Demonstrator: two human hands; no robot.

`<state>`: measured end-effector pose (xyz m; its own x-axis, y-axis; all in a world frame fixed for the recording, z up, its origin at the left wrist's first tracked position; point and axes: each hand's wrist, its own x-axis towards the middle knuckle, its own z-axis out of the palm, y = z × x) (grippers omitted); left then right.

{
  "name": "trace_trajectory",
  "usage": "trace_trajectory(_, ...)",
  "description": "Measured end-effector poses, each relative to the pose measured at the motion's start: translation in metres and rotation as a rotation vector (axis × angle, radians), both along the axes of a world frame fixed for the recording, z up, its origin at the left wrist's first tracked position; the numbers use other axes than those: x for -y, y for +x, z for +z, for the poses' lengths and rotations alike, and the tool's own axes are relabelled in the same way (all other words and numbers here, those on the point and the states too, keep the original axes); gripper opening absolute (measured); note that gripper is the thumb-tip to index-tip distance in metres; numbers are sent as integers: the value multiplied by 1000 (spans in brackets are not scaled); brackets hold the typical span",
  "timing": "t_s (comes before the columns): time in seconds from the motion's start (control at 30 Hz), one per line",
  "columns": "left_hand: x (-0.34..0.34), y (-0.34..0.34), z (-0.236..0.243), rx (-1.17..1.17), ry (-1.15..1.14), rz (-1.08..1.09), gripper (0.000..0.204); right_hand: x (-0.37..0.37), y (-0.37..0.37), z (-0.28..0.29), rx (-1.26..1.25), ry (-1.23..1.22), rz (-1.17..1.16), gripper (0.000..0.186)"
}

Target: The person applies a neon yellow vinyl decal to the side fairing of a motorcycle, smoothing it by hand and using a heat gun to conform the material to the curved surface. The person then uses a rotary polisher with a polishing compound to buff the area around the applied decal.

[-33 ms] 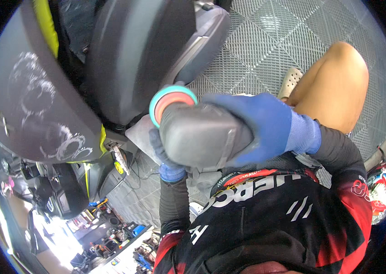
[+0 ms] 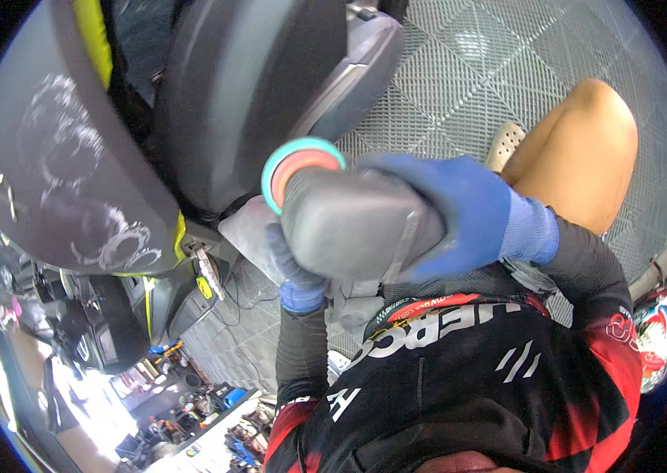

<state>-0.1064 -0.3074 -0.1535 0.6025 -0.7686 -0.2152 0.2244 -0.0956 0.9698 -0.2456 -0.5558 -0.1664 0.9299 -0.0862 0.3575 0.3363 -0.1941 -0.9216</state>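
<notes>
A dark grey hand-held polisher [image 2: 349,225] is held in front of my chest, its round pad edged in teal with an orange-pink middle [image 2: 302,167] pointing away to the upper left. My right hand [image 2: 471,213], in a blue glove, is closed around the polisher's body from the right. My left hand [image 2: 299,277], in a grey and blue glove, is pressed to its left side, with some fingers hidden behind it. Left of the pad stands a dark motorcycle or scooter panel [image 2: 73,181] with whitish swirl smears. The pad is apart from that panel.
A large dark curved part [image 2: 247,94], perhaps a tyre, is beyond the pad. Grey grid tiles [image 2: 444,87] cover the floor. My bare knee [image 2: 594,110] is at the right. A cluttered workbench [image 2: 199,441] stands at the lower left, and a cable [image 2: 243,303] lies on the floor.
The whole view has shifted slightly. The polisher and both hands stay together, with the pad a little higher in the picture. My grip looks the same.
</notes>
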Motion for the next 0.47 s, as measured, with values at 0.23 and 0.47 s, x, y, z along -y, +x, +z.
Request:
trace_trajectory(0.23,44,-24,-30,245,13,-260,109,5,0,28,-232,556,23,103)
trace_trajectory(0.47,71,-38,-62,104,-156,-177,102,-5,14,49,-223,510,-3,122)
